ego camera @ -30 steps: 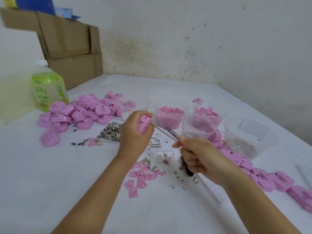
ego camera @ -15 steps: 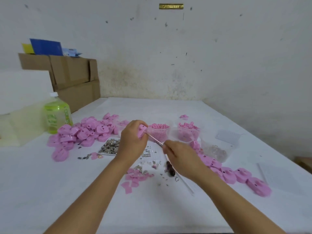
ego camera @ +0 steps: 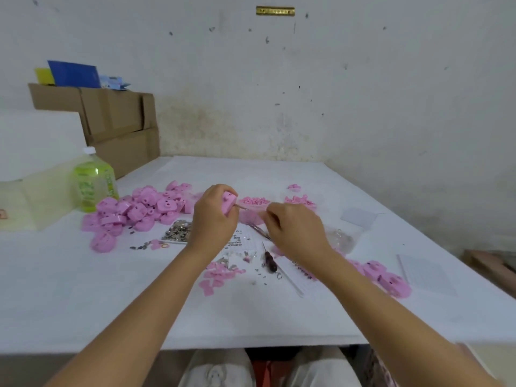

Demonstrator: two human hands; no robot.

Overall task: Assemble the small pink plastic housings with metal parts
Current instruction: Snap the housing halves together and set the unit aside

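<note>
Your left hand (ego camera: 213, 219) is up off the table (ego camera: 83, 303), wrist cocked, forearm reaching in from the lower left, and its fingers are curled tight round one pink housing (ego camera: 229, 202), which sits just left of the tub of pink pellets (ego camera: 254, 202). Your right hand (ego camera: 296, 230) hangs just in front of that tub, knuckles up, fingers bent in and pinching a thin metal tool (ego camera: 241, 207). The tool's tip reaches across the tub's near rim to touch the housing's lower edge. The two hands are close but not touching. Well left of the tub lies the heap of pink housings (ego camera: 145, 210), with the pile of metal parts (ego camera: 177, 233) in front and left of the tub. A dark-handled awl (ego camera: 270, 261) lies nearer you than the tub, under your right wrist.
</note>
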